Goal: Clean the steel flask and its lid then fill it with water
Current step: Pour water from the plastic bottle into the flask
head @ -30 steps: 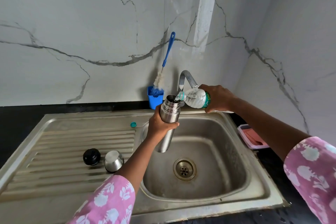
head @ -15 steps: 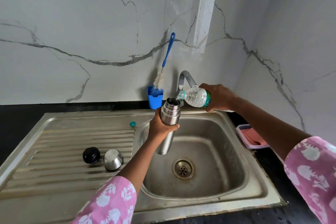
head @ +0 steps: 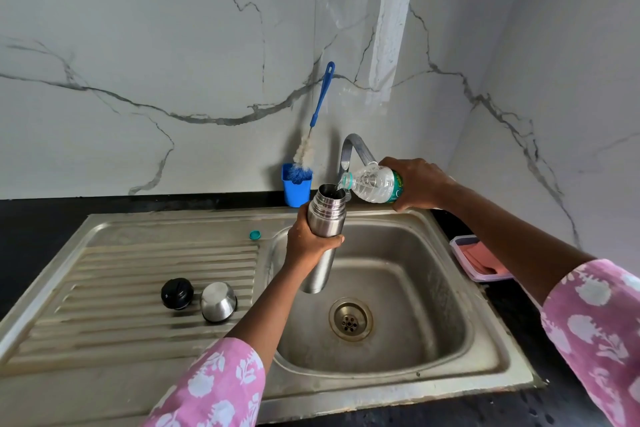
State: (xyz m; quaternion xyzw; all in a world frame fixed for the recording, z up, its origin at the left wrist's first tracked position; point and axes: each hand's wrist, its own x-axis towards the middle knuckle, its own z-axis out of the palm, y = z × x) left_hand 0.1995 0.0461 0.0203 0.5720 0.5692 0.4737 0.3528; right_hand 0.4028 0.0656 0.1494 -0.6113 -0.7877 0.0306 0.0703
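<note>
Steel sink (head: 450, 367): left hand (head: 308, 239) grips flask (head: 327, 215); right hand (head: 419, 184) grips tilted bottle (head: 372, 185), green label (head: 398, 188) partly reads "Gold".

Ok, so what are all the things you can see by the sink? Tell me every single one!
steel flask: one, silver, open, held over the sink basin
water bottle: one, clear with a green label, tipped at the flask's mouth
black lid: one, black, on the draining board
steel cup: one, silver, beside the black lid
bottle cap: one, teal, on the sink top by the basin
brush: one, blue handle, white bristles, standing in the holder
holder: one, blue, against the wall
tap: one, silver, behind the flask
sink: one, steel, set in the black counter
box: one, pink, right of the sink
left hand: grips the flask
right hand: holds the bottle
</note>
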